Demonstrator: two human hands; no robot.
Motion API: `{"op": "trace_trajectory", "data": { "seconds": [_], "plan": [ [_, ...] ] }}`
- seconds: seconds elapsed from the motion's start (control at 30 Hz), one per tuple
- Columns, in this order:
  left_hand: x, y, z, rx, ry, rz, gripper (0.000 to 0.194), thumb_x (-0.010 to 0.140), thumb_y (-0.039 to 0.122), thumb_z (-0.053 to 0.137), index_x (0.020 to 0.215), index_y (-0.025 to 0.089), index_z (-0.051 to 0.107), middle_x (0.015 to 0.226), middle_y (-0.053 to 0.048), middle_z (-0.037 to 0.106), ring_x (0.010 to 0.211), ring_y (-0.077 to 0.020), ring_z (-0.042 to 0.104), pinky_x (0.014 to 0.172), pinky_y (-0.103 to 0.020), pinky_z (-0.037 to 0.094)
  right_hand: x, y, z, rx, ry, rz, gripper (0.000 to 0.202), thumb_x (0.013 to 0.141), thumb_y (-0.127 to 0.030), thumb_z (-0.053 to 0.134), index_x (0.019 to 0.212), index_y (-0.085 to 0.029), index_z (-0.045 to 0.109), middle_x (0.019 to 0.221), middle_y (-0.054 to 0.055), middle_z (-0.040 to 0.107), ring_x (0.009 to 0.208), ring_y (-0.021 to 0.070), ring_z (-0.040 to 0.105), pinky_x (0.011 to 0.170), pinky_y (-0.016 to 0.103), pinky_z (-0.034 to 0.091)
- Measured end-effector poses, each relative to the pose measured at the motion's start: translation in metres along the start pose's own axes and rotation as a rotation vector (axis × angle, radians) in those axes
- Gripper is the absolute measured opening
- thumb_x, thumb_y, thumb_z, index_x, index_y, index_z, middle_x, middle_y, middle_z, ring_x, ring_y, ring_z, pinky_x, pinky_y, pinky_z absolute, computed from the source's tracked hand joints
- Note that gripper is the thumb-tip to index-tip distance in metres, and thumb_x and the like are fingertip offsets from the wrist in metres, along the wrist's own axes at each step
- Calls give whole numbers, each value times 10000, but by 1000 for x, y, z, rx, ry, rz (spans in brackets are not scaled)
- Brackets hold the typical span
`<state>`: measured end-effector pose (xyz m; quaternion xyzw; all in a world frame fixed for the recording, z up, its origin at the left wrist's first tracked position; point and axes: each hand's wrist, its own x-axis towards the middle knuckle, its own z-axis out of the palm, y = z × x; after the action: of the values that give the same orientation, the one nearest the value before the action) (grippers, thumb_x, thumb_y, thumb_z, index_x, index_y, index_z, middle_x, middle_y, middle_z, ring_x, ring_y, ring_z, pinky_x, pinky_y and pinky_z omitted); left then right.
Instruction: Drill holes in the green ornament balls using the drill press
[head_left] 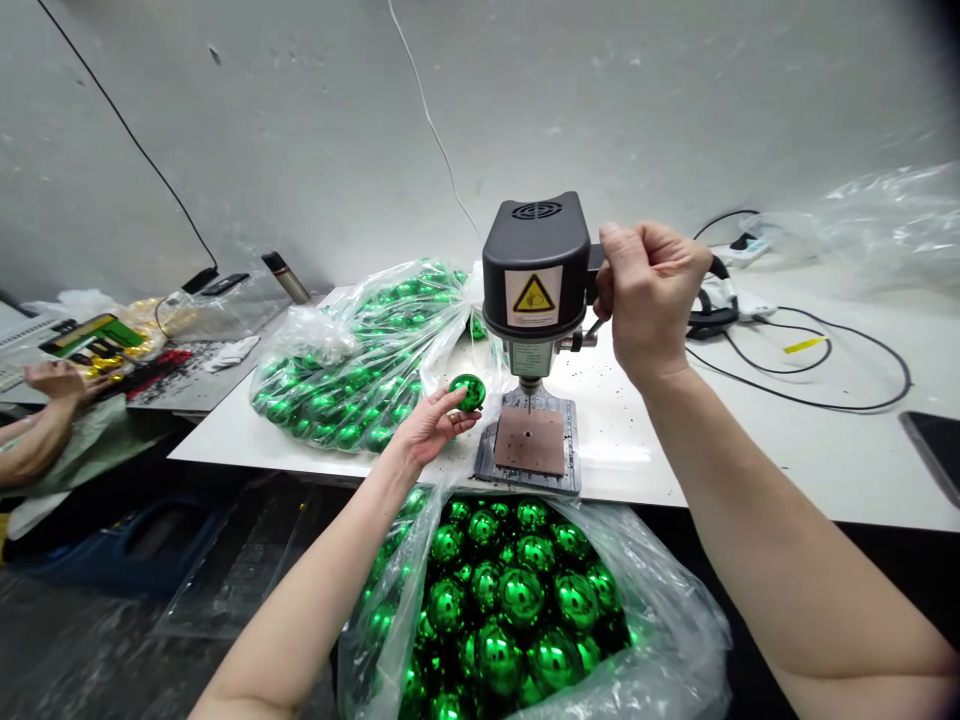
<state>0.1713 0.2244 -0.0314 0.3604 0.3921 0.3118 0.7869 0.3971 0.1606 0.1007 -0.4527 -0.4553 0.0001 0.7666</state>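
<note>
A shiny green bauble (469,392) is pinched in the fingertips of my left hand (433,425), just left of a small bench drill press (536,260). My right hand (651,290) is closed in a fist around the press's handle at its right side; the fingers hide most of the grip. Under the drill bit, a brown square plate (531,440) with a small hole lies on the grey metal base (489,455). An open plastic bag (667,610) full of green baubles sits below the table's front edge, close to me.
A second clear bag of green baubles (341,385) rests on the white table (637,465), left of the press. Cables (862,405) and a phone (934,450) lie at right. At far left, a co-worker's hand (56,380) is near gold pieces; a flask (285,277) stands behind.
</note>
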Motion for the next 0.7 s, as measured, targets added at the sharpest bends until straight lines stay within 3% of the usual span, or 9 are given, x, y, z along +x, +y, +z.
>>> {"op": "trace_trajectory", "data": {
  "seconds": [0.23,0.43,0.7],
  "plan": [
    [17,-37,6,302,78,210,587,624,426,870,1098,158,651,895,-53,722,679,-122,618,634,-257,455,3,3,0,-21,-11,-25,476,886,-211,592,514,-223,296,491,-50,274,438,89,279,414,264,236],
    [30,-61,20,429,-3,298,596,645,387,858,1139,131,647,959,-72,723,841,-152,636,801,-293,478,5,11,0,-86,-23,-77,548,941,-390,590,555,-225,237,503,-48,256,457,95,270,431,268,270],
    [38,-69,22,682,-31,381,571,699,411,815,1185,148,672,1022,-78,706,882,-170,594,779,-292,449,17,8,6,-66,-1,43,537,922,-115,588,524,-230,246,490,-63,251,471,86,218,473,276,248]
  ]
}}
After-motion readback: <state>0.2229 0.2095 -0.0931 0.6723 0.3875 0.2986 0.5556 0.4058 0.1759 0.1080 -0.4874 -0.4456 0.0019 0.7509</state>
